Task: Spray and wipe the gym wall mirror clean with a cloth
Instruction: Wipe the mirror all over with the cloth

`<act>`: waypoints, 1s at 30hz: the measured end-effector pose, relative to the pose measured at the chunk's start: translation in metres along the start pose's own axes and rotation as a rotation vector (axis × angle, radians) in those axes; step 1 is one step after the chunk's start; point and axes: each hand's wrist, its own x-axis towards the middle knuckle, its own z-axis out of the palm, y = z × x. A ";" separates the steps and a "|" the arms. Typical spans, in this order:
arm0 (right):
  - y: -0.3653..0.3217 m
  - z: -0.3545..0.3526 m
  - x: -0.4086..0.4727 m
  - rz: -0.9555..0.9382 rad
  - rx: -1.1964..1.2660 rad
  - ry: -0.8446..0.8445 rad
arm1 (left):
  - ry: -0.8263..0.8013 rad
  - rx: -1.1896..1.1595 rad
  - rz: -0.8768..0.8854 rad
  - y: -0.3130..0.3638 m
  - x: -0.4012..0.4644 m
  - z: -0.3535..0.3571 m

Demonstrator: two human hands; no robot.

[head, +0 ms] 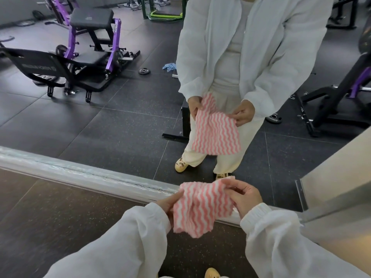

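The mirror (pixel 120 117) fills the upper two thirds of the frame, its pale bottom frame (pixel 80 173) running as a diagonal band from the left edge down toward the lower right. Below it lies dark speckled rubber floor (pixel 60 227), open to the left of the arms. At the right edge a beige wall corner (pixel 331 187) stands close beside the right sleeve, leaving less room there.

The cloth (pixel 200 207) is at lower centre, just in front of the mirror's bottom frame. It is soft, fuzzy fabric with wavy pink and white stripes, roughly rectangular and rumpled. It hangs loose from its top edge, its long axis running up and down the frame, the ragged bottom edge free above the floor.

The left hand (pixel 166 203) grips the cloth's left edge, fingers curled behind the fabric. The right hand (pixel 243 197) pinches the upper right corner between thumb and fingers. Both white sleeves have gathered cuffs.

In the mirror appear the person's reflection holding the cloth, a purple and black bench machine (pixel 86 47) at upper left, and a blue glove (pixel 169 67) on the floor.
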 end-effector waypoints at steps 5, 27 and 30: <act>-0.004 -0.013 -0.003 -0.010 -0.038 0.039 | 0.009 0.002 -0.017 0.001 -0.003 -0.007; -0.001 -0.026 0.010 -0.269 -0.544 0.317 | 0.318 -0.236 0.360 0.003 0.032 -0.049; -0.007 -0.030 0.012 -0.395 -0.624 0.379 | 0.398 0.043 0.578 0.019 0.022 -0.046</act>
